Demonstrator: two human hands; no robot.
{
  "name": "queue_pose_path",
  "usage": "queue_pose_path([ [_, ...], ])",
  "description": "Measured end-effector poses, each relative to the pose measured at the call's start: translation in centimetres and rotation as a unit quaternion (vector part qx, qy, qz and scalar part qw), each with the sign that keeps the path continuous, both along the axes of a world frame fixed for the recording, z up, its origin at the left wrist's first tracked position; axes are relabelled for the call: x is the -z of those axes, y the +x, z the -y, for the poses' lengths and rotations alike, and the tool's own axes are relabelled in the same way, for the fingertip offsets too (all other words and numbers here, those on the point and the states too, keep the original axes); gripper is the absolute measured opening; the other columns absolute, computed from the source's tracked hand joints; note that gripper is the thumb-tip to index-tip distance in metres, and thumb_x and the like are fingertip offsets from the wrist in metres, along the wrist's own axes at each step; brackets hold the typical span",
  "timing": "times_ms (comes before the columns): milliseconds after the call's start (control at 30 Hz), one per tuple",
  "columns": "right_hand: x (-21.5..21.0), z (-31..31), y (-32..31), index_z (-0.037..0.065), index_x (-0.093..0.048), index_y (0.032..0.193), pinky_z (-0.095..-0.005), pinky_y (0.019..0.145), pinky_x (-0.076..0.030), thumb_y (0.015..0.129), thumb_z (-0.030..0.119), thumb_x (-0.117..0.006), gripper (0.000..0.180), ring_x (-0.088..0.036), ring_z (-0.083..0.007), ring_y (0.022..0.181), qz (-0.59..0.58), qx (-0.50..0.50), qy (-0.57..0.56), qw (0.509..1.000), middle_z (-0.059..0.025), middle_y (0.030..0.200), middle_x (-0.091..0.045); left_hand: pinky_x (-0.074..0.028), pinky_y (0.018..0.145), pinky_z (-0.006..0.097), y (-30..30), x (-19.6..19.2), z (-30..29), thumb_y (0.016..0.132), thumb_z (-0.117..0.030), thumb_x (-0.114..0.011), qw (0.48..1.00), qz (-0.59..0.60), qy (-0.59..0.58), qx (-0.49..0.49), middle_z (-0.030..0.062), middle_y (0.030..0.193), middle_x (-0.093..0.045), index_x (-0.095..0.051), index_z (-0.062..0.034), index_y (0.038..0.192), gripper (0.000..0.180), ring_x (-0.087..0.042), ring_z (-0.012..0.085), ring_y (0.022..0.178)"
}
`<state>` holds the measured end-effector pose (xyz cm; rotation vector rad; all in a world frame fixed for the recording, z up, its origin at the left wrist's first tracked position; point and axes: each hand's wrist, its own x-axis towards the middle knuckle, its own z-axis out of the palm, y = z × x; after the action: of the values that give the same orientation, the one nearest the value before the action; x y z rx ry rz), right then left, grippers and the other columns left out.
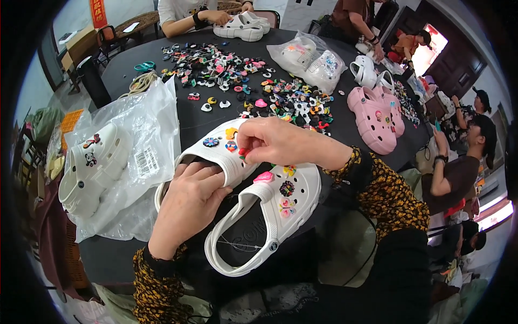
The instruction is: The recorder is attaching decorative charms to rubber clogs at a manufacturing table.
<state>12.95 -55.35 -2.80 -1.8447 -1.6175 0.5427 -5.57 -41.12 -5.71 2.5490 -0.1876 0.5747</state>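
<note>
Two white clog shoes lie side by side on the black round table (129, 70) in front of me. My left hand (189, 202) reaches into the opening of the left clog (216, 154) and grips its upper from inside. My right hand (272, 141) pinches a small red charm (243, 153) against the top of that clog, beside a blue round charm and an orange one. The right clog (267, 218) carries a pink charm, a dark flower and a butterfly charm on its upper.
A heap of several coloured charms (243, 81) covers the table's middle. White clogs in clear bags lie at left (91, 167) and at the back (310, 59). Pink clogs (375, 113) sit at right. Other people work at the back and right.
</note>
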Motion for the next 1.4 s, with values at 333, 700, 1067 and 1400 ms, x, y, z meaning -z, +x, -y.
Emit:
queue_pose_path([
  [333,-0.5,-0.7,0.9,0.000,-0.055,0.082,-0.0311,0.062,-0.044,0.073,0.005,-0.065,0.014,-0.054,-0.0172,0.069,0.015,-0.049,0.008,0.999,-0.0082,0.075,-0.055,-0.044,0.066,0.038,1.3,-0.9,-0.2,0.083,-0.021,-0.064,0.985,-0.025,-0.164,0.050,0.0158,0.080,-0.063,-0.062,0.0025,0.083,0.024,-0.057,0.0283,0.071],
  [700,0.8,-1.3,0.6,0.002,-0.053,0.077,-0.0395,0.070,-0.046,0.069,0.004,-0.066,0.016,-0.058,-0.0312,0.078,0.145,-0.034,0.154,0.977,-0.0138,0.078,-0.057,-0.029,0.047,0.026,2.4,-1.5,0.1,0.088,-0.020,-0.059,0.954,-0.086,-0.275,-0.087,-0.0022,0.056,-0.042,-0.053,0.0045,0.068,0.032,-0.036,0.0046,0.056],
  [1067,1.7,-0.3,0.0,0.000,-0.050,0.085,-0.0399,0.076,-0.044,0.071,0.004,-0.066,0.021,-0.051,-0.0317,0.085,0.281,-0.062,0.221,0.932,-0.0140,0.084,-0.051,-0.031,0.049,0.022,2.6,-0.1,-0.6,0.087,-0.019,-0.058,0.908,-0.121,-0.396,-0.064,-0.0050,0.061,-0.049,-0.061,0.0029,0.072,0.027,-0.040,0.0020,0.057],
  [1400,-0.1,0.1,0.4,0.000,-0.052,0.090,-0.0364,0.072,-0.044,0.073,0.003,-0.064,0.021,-0.053,-0.0273,0.079,0.099,-0.091,0.043,0.990,-0.0123,0.084,-0.054,-0.028,0.048,0.022,2.5,-1.2,0.5,0.090,-0.029,-0.060,0.879,-0.232,-0.414,-0.057,-0.0065,0.062,-0.048,-0.065,-0.0016,0.076,0.031,-0.038,0.0018,0.056],
])
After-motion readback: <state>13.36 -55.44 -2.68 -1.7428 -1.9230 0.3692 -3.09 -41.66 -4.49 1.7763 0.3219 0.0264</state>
